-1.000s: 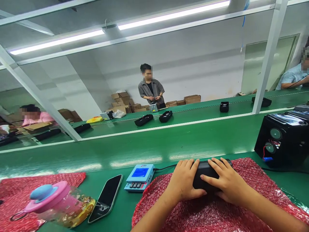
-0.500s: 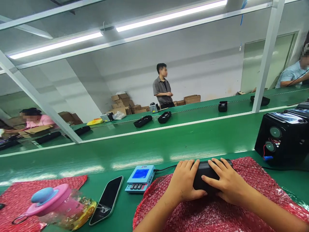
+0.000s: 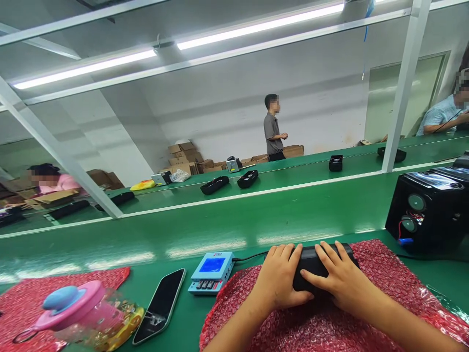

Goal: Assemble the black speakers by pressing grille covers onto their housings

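A long black speaker (image 3: 311, 264) lies across a sheet of red bubble wrap (image 3: 381, 288) on the green bench in front of me. My left hand (image 3: 278, 281) wraps round its left end, fingers over the top and thumb underneath. My right hand (image 3: 339, 281) lies over its right half with fingers spread on the top. A black cable runs from the speaker's left side to a small blue tester box (image 3: 211, 272) with a lit screen.
A phone (image 3: 160, 305) lies left of the tester, beside a pink-lidded clear bottle (image 3: 78, 313) on more red wrap. A black speaker cabinet (image 3: 427, 208) stands at right. Other black speakers (image 3: 247, 179) sit on the far conveyor, where people stand or sit.
My hands have stayed on the speaker, shifting only slightly. The person standing at the back has walked to the right.
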`<action>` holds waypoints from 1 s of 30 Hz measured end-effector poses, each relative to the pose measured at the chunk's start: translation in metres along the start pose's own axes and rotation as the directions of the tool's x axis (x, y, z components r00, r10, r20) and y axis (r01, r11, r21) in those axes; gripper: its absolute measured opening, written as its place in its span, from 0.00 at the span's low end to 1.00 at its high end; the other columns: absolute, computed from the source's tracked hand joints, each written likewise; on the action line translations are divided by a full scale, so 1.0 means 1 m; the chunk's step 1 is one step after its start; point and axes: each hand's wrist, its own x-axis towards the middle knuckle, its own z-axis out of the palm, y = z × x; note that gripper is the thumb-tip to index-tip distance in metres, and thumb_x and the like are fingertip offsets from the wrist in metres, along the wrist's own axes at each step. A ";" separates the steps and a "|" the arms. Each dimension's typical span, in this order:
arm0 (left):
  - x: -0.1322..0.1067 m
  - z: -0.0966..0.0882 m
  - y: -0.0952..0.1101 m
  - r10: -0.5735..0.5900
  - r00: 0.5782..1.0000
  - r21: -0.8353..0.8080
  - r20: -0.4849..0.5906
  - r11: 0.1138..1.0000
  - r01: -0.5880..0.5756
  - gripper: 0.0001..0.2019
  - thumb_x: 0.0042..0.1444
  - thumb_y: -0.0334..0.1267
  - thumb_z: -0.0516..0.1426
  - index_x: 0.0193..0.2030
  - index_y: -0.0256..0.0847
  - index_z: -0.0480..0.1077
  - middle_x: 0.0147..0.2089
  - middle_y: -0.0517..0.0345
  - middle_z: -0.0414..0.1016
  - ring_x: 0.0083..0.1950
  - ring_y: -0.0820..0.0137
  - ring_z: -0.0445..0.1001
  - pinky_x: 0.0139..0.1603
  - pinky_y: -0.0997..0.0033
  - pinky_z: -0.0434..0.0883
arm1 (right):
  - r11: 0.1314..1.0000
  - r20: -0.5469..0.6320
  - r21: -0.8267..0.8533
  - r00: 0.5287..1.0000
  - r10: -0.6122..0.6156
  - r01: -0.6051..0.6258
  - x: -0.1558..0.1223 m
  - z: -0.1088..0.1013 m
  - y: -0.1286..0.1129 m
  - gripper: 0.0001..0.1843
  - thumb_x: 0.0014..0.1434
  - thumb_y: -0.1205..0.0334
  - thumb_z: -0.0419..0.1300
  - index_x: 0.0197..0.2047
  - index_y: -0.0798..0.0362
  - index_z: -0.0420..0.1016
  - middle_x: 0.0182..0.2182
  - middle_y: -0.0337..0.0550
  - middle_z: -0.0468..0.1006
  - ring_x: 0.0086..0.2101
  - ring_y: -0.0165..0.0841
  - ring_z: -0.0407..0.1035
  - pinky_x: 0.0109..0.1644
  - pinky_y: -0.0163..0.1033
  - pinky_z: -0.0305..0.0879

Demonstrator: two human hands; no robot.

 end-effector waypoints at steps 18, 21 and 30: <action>-0.004 0.009 0.004 -0.046 0.999 0.059 0.014 0.997 0.045 0.51 0.31 0.50 0.67 0.64 0.36 0.55 0.61 0.41 0.62 0.59 0.49 0.60 0.60 0.45 0.56 | 0.995 0.037 0.067 0.997 0.068 -0.070 -0.002 0.005 -0.009 0.38 0.54 0.62 0.62 0.64 0.32 0.53 0.57 0.58 0.62 0.55 0.57 0.58 0.55 0.65 0.49; -0.004 0.009 0.003 -0.047 0.999 0.060 0.012 0.997 0.046 0.51 0.31 0.49 0.67 0.64 0.35 0.55 0.61 0.40 0.62 0.59 0.48 0.60 0.60 0.45 0.56 | 0.991 0.077 0.097 0.994 0.080 -0.088 -0.001 0.005 -0.010 0.39 0.54 0.63 0.61 0.65 0.31 0.51 0.58 0.59 0.60 0.56 0.58 0.56 0.55 0.66 0.47; -0.003 0.008 0.001 -0.029 1.000 0.042 0.002 0.999 0.028 0.50 0.30 0.49 0.66 0.63 0.35 0.57 0.60 0.42 0.63 0.58 0.50 0.61 0.60 0.47 0.57 | 0.977 0.232 0.137 0.964 0.126 -0.161 0.003 0.002 -0.013 0.46 0.45 0.74 0.61 0.63 0.32 0.54 0.61 0.59 0.56 0.58 0.60 0.52 0.56 0.69 0.44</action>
